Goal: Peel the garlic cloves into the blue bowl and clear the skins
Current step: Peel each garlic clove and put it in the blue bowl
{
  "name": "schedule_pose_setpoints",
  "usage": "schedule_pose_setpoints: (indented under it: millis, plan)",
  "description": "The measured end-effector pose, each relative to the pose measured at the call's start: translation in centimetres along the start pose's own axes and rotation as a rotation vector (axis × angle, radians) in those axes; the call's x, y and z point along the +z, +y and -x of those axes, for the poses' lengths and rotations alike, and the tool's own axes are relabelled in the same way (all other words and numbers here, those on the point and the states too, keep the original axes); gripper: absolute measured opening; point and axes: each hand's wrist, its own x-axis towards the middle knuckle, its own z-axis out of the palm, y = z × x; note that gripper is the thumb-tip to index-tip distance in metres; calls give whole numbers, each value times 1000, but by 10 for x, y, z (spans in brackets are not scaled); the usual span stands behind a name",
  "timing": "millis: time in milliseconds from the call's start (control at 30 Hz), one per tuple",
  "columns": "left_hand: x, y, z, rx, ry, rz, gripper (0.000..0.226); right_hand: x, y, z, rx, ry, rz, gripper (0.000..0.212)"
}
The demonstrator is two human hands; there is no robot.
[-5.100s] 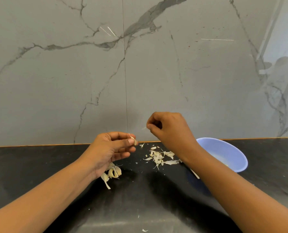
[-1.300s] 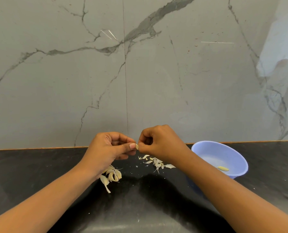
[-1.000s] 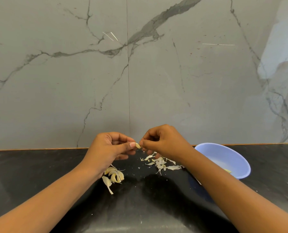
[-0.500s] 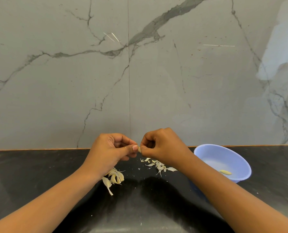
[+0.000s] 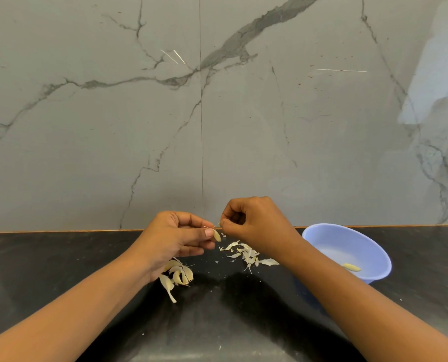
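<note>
Since half a second ago the right hand (image 5: 254,226) has drawn a little up and away from the left hand (image 5: 175,239). The fingertips that were pressed together then now stand slightly apart, and more of the pale garlic clove (image 5: 217,235) shows between them. Left thumb and forefinger are curled in and pinch the clove at its upper end, its bare tip pointing down and out past the thumbnail; the other left fingers fold loosely beneath it. All the right fingers (image 5: 226,226) are curled tight, and thumb and forefinger nip a thin strip of skin (image 5: 216,226) that runs from them back to the top of the clove. Directly under the right fingers, on the black countertop (image 5: 61,270), lies a scatter of loose skins (image 5: 246,253), reaching back beneath the right wrist. Below the heel of the left hand, nearer the person than the fingertips, sits a small cluster of unpeeled cloves (image 5: 178,274), one with a long tail pointing toward the person. To the right of the right hand, beyond its wrist, the blue bowl (image 5: 329,241) rests on the countertop close to the grey marble wall (image 5: 269,126). A single peeled clove (image 5: 351,267) lies on its floor, well apart from both hands.
</note>
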Motion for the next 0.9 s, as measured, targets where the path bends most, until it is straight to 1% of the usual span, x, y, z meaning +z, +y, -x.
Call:
schedule_pose_setpoints:
  millis: [67,200,233,267,367,400,500,567,633,667,800,900]
  plan:
    - [0,-1,0,-24,-13,-8,23,-1,0,0,3,-2,2,7]
    - [1,-1,0,-75,-55,-25,16,-6,1,-2,18,77,18,7]
    - [1,-2,0,-79,-54,-19,15,-9,2,-2,34,73,32,8]
    - [1,-2,0,-78,-47,-7,15,-13,4,-3,54,33,63,10]
    - [0,-1,0,-54,-2,57,17,-23,8,-4,76,-217,223,14]
    - [0,0,0,-45,14,80,19,-25,9,-4,73,-261,252,14]
    - [-1,2,1,-15,54,129,27,-27,8,-5,79,-249,234,9]
    - [-1,3,1,7,76,145,27,-26,8,-4,78,-223,215,10]
    - [0,2,1,24,94,149,23,-24,8,-4,87,-204,144,13]
    - [-1,2,0,32,99,144,20,-23,7,-4,113,-203,59,13]
    - [0,1,0,68,117,94,14,-19,-1,-1,279,-267,-423,5]
    - [0,0,0,118,121,46,11,-15,-4,1,326,-285,-568,6]
